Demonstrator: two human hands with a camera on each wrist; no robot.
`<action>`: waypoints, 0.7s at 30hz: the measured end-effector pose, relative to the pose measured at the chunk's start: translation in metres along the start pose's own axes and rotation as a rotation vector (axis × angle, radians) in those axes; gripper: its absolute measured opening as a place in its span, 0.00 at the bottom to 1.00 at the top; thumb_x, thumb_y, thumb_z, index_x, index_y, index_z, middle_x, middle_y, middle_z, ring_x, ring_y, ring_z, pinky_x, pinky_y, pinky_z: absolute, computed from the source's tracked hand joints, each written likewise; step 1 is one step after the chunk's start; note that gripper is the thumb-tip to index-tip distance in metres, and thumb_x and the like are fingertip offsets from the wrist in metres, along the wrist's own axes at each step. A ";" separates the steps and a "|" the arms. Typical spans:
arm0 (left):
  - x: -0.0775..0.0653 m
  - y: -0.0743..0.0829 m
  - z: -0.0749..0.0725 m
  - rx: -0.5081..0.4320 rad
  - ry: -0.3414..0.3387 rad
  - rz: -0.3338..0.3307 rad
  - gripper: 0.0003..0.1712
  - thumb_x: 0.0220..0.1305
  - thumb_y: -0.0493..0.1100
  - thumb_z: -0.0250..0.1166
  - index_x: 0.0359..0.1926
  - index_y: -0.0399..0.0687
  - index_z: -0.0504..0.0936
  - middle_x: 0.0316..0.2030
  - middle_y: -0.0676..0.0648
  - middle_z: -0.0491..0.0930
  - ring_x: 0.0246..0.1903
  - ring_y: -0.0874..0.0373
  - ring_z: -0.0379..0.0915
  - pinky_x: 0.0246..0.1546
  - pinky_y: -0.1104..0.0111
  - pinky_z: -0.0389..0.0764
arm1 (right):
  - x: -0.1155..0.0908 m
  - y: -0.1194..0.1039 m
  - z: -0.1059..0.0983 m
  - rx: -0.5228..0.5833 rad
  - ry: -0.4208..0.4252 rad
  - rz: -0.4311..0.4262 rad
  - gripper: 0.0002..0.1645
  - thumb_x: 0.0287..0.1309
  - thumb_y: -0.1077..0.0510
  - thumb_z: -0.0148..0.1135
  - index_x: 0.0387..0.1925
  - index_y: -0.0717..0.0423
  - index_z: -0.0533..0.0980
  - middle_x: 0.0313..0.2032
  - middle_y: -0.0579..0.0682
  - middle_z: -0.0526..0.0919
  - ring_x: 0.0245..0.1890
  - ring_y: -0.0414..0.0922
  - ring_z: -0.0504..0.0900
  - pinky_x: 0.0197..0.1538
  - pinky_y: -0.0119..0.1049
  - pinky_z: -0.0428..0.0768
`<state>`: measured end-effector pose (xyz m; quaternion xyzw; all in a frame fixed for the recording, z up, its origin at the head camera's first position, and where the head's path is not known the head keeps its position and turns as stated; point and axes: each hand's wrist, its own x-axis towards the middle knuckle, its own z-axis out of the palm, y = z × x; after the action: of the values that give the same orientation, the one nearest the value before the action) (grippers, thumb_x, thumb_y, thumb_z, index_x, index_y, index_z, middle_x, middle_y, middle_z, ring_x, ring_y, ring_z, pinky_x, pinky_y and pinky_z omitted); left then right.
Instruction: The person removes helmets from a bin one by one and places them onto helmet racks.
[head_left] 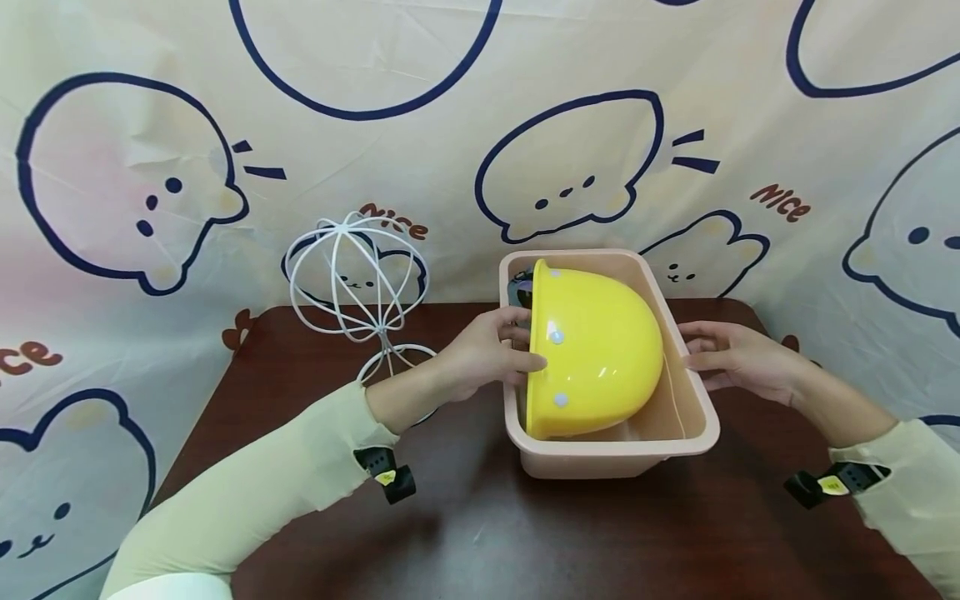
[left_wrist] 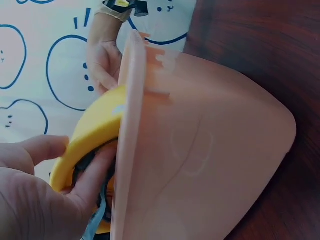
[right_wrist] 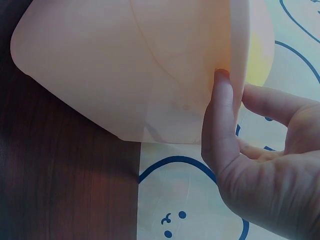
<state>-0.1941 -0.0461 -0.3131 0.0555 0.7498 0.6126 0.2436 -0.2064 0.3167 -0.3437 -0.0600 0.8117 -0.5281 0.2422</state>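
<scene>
A yellow hard hat [head_left: 600, 350] lies on its side within a beige plastic bin [head_left: 585, 460], its open underside facing left. My left hand [head_left: 483, 354] pinches the hat's brim, the thumb outside and fingers inside the shell, as the left wrist view shows. Dark straps and a light strip show inside the hat [left_wrist: 90, 122] in that view. On the bin's right side, my right hand [head_left: 738, 362] holds the rim. In the right wrist view the right hand [right_wrist: 265, 150] has its thumb at the rim and a finger against the outer wall.
A white wire stand [head_left: 382, 329] with a round cage top stands left of the bin on the dark brown table [head_left: 480, 533]. Behind the table hangs a cloth backdrop [head_left: 420, 167] with cartoon prints. A dark patterned item [head_left: 520, 287] shows at the bin's back left corner.
</scene>
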 end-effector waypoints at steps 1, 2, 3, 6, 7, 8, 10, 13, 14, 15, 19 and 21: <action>-0.001 -0.001 0.000 -0.002 -0.004 0.007 0.42 0.60 0.33 0.73 0.72 0.46 0.65 0.57 0.41 0.77 0.46 0.49 0.85 0.43 0.59 0.88 | 0.000 0.000 0.000 -0.001 0.000 0.000 0.48 0.68 0.58 0.65 0.77 0.68 0.49 0.50 0.60 0.80 0.46 0.50 0.87 0.51 0.52 0.86; -0.001 -0.002 0.000 -0.004 -0.006 0.012 0.43 0.60 0.33 0.74 0.73 0.47 0.64 0.58 0.41 0.77 0.46 0.49 0.85 0.43 0.59 0.88 | 0.000 0.000 0.000 -0.003 0.000 -0.001 0.48 0.68 0.58 0.65 0.77 0.68 0.49 0.50 0.60 0.80 0.46 0.50 0.87 0.51 0.52 0.86; -0.002 -0.003 0.001 0.000 -0.009 0.017 0.45 0.59 0.33 0.75 0.74 0.49 0.63 0.58 0.41 0.77 0.46 0.49 0.85 0.42 0.59 0.88 | 0.000 0.000 0.000 -0.003 0.000 -0.001 0.48 0.68 0.58 0.65 0.77 0.68 0.49 0.50 0.60 0.80 0.46 0.50 0.87 0.51 0.52 0.86; -0.005 -0.005 0.004 0.030 -0.012 0.023 0.50 0.57 0.33 0.76 0.76 0.53 0.61 0.59 0.42 0.77 0.46 0.50 0.85 0.42 0.59 0.88 | 0.000 -0.001 0.001 -0.003 0.003 -0.001 0.48 0.68 0.59 0.64 0.77 0.69 0.48 0.50 0.59 0.80 0.46 0.50 0.87 0.50 0.52 0.86; -0.006 -0.005 0.005 0.037 -0.012 0.026 0.51 0.56 0.33 0.77 0.76 0.55 0.60 0.60 0.42 0.77 0.47 0.50 0.85 0.41 0.59 0.89 | 0.000 -0.001 0.001 -0.004 0.005 -0.001 0.48 0.68 0.59 0.64 0.77 0.69 0.48 0.50 0.59 0.80 0.46 0.49 0.87 0.50 0.52 0.86; -0.006 -0.005 0.006 0.044 -0.011 0.029 0.52 0.56 0.33 0.77 0.76 0.56 0.59 0.60 0.42 0.77 0.47 0.50 0.85 0.41 0.59 0.89 | 0.000 -0.001 0.000 -0.006 0.006 -0.003 0.48 0.68 0.59 0.64 0.77 0.69 0.48 0.50 0.59 0.80 0.46 0.49 0.86 0.50 0.52 0.86; -0.007 -0.006 0.008 0.042 -0.006 0.038 0.53 0.56 0.31 0.76 0.77 0.56 0.59 0.61 0.42 0.76 0.47 0.49 0.85 0.41 0.59 0.89 | -0.001 -0.001 0.001 -0.007 0.009 -0.005 0.47 0.68 0.59 0.64 0.77 0.69 0.49 0.51 0.59 0.80 0.46 0.49 0.86 0.50 0.52 0.86; -0.006 -0.008 0.010 0.019 0.005 0.051 0.52 0.58 0.29 0.74 0.77 0.54 0.59 0.61 0.42 0.77 0.47 0.48 0.85 0.41 0.58 0.89 | -0.001 -0.001 0.001 -0.011 0.007 -0.007 0.47 0.68 0.58 0.64 0.77 0.69 0.49 0.51 0.60 0.80 0.47 0.49 0.86 0.51 0.52 0.86; -0.006 -0.008 0.010 0.013 0.009 0.054 0.51 0.58 0.28 0.73 0.78 0.54 0.59 0.62 0.42 0.77 0.47 0.48 0.85 0.41 0.58 0.89 | -0.001 -0.001 0.002 -0.012 0.006 -0.008 0.47 0.68 0.58 0.64 0.77 0.69 0.49 0.52 0.60 0.80 0.47 0.49 0.86 0.51 0.52 0.86; -0.006 -0.009 0.010 0.003 0.012 0.055 0.51 0.59 0.28 0.72 0.78 0.54 0.59 0.62 0.42 0.77 0.47 0.48 0.85 0.41 0.57 0.89 | -0.001 0.000 0.002 -0.012 0.005 -0.008 0.47 0.68 0.58 0.64 0.77 0.69 0.49 0.52 0.60 0.80 0.47 0.49 0.86 0.51 0.51 0.86; -0.005 -0.012 0.012 -0.017 0.025 0.060 0.51 0.60 0.27 0.70 0.80 0.55 0.57 0.64 0.44 0.76 0.49 0.49 0.85 0.44 0.56 0.88 | -0.001 0.000 0.002 -0.015 0.004 -0.013 0.46 0.69 0.58 0.64 0.76 0.69 0.50 0.51 0.60 0.80 0.46 0.49 0.86 0.51 0.51 0.86; -0.005 -0.012 0.013 -0.027 0.032 0.064 0.51 0.60 0.27 0.70 0.80 0.55 0.57 0.64 0.44 0.76 0.49 0.49 0.84 0.45 0.55 0.87 | -0.001 -0.001 0.002 -0.016 0.005 -0.017 0.46 0.68 0.58 0.64 0.76 0.69 0.50 0.50 0.60 0.80 0.46 0.49 0.86 0.50 0.51 0.86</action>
<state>-0.1812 -0.0395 -0.3246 0.0665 0.7431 0.6309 0.2126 -0.2050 0.3152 -0.3435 -0.0676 0.8158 -0.5239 0.2354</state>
